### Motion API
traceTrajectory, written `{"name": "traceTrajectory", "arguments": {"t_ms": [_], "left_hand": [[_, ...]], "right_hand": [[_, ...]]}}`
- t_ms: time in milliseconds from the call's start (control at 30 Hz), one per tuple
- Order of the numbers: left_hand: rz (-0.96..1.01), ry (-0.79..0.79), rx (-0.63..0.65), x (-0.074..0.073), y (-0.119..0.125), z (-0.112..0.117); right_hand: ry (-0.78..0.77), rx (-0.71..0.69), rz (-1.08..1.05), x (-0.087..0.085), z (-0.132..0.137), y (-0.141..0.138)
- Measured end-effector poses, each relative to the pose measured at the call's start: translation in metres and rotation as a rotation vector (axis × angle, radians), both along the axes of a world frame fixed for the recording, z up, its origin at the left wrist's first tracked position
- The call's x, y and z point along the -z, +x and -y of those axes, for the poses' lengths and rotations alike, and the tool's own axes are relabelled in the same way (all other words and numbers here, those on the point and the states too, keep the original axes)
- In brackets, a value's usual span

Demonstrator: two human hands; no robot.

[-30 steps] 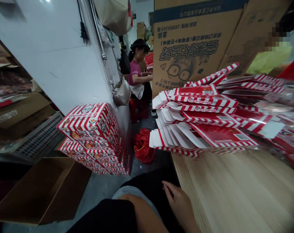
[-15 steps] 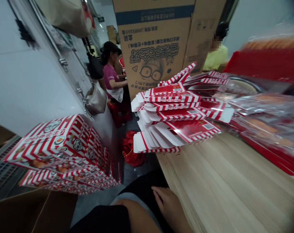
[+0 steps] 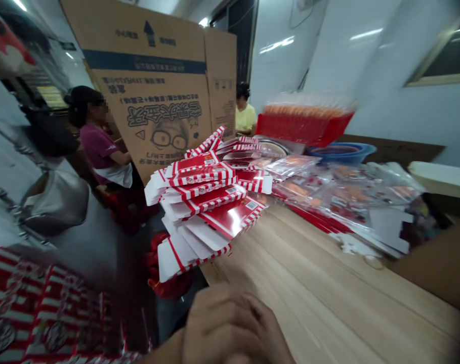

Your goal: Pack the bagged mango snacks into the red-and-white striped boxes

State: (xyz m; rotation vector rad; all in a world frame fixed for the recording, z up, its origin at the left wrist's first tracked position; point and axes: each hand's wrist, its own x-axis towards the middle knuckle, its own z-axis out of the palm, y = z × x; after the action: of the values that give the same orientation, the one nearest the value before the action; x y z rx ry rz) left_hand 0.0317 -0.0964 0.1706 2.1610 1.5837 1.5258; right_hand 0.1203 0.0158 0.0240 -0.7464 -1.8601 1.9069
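Observation:
At the bottom of the view my left hand (image 3: 203, 323) and my right hand (image 3: 256, 328) press together just off the near edge of a pale wooden table (image 3: 309, 273). Their fingers curl closed, with nothing visible between them. Beyond them, a loose, fanned stack of flat red-and-white striped cartons (image 3: 201, 207) sits on the table corner. Farther right lie transparent plastic bags of orange food (image 3: 339, 189). Assembled striped boxes (image 3: 32, 308) stand blurred at the lower left, near my left hand.
A co-worker in a pink shirt (image 3: 98, 146) sits left of a tall cardboard sheet (image 3: 150, 86), and another in yellow (image 3: 245, 116) stands beyond it. A red tray (image 3: 303, 126) and blue basin (image 3: 341, 153) stand behind the bags. A red bag (image 3: 165, 273) lies on the floor.
The view has swung right, showing more of the table. One hand rested by the table edge earlier; now both hands are together at the bottom of the view.

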Motion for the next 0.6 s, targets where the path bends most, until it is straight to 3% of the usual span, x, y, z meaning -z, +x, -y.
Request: {"name": "traceTrajectory", "arguments": {"t_ms": [67,133,233,300,433,600], "left_hand": [[-0.053,0.112,-0.16,0.001,-0.023,0.004],[-0.157,0.119,-0.396,0.008,-0.041,0.007],[-0.413,-0.008,-0.711,0.033,-0.066,0.004],[-0.567,-0.052,-0.831,0.053,-0.084,-0.001],[-0.624,-0.021,-0.845,0.083,-0.114,-0.009],[-0.625,0.104,-0.715,0.092,-0.119,-0.009]], "right_hand": [[-0.053,0.105,-0.057,-0.012,-0.015,0.002],[-0.123,0.199,-0.108,-0.025,-0.027,0.001],[-0.212,0.297,-0.173,-0.04,-0.036,-0.007],[-0.247,0.323,-0.204,-0.046,-0.036,-0.014],[-0.32,0.336,-0.251,-0.049,-0.029,-0.026],[-0.424,0.325,-0.287,-0.044,-0.014,-0.03]]}}
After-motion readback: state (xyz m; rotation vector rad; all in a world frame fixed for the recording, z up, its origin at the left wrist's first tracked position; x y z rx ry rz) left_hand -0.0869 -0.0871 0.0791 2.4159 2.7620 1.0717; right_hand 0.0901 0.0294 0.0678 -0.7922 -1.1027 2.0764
